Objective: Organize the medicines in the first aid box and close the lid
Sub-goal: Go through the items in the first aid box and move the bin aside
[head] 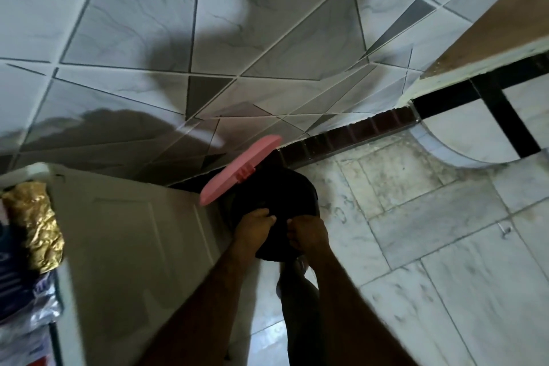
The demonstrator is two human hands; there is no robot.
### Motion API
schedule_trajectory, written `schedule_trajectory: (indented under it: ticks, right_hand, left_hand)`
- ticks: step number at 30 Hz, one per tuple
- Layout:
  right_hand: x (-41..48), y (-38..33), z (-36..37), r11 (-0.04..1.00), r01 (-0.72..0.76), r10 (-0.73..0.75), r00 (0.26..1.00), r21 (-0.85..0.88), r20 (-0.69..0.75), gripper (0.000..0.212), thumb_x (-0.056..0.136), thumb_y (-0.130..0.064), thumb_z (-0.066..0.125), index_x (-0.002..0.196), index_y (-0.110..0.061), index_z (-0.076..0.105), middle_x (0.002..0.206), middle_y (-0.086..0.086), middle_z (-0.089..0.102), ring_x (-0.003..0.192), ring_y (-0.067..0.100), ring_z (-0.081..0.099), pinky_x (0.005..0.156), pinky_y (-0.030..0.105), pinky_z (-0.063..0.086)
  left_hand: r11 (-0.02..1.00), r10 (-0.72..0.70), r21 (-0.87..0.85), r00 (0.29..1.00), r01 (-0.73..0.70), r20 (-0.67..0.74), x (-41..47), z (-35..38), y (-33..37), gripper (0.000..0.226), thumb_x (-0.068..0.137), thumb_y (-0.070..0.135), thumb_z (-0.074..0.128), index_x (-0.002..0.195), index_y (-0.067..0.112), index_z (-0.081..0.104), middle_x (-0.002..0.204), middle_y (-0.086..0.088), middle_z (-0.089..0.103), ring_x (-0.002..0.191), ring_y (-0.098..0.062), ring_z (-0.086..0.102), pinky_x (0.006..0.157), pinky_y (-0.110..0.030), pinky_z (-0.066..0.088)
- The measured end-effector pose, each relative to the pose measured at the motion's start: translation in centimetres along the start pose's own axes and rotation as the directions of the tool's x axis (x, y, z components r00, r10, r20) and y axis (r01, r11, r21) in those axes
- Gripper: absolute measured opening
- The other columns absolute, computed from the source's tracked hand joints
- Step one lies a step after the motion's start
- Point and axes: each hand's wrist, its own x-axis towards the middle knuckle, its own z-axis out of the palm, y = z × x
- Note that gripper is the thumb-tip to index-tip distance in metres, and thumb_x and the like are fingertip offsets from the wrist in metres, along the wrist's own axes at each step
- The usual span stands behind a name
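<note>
A dark round container [273, 196] sits low on the floor against the tiled wall, its pink lid [237, 171] tipped up and open on its far left side. My left hand [255, 227] grips the container's near rim with curled fingers. My right hand [309, 233] grips the same rim just to the right. The inside is too dark to show any medicines.
A pale panelled cabinet door [127, 246] stands to the left, with gold foil packaging [35, 226] and plastic-wrapped goods [23, 306] beyond it. Marble floor tiles [430, 246] spread to the right. My leg [297, 306] shows below the container.
</note>
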Motion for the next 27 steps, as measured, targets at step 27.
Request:
schedule_trajectory:
  ticks: [27]
  right_hand:
    - [-31.3, -8.1, -0.7, 0.799, 0.6, -0.589, 0.795, 0.045, -0.149, 0.014, 0.084, -0.017, 0.062, 0.079, -0.021, 0.075, 0.074, 0.006, 0.074, 0.071, 0.022, 0.068, 0.075, 0.042, 0.057]
  left_hand:
    - [0.791, 0.612, 0.081, 0.783, -0.606, -0.115, -30.6, -11.2, 5.3, 0.018, 0.092, 0.022, 0.054, 0.105, 0.015, 0.066, 0.102, -0.005, 0.068, 0.105, -0.025, 0.062, 0.101, -0.043, 0.046]
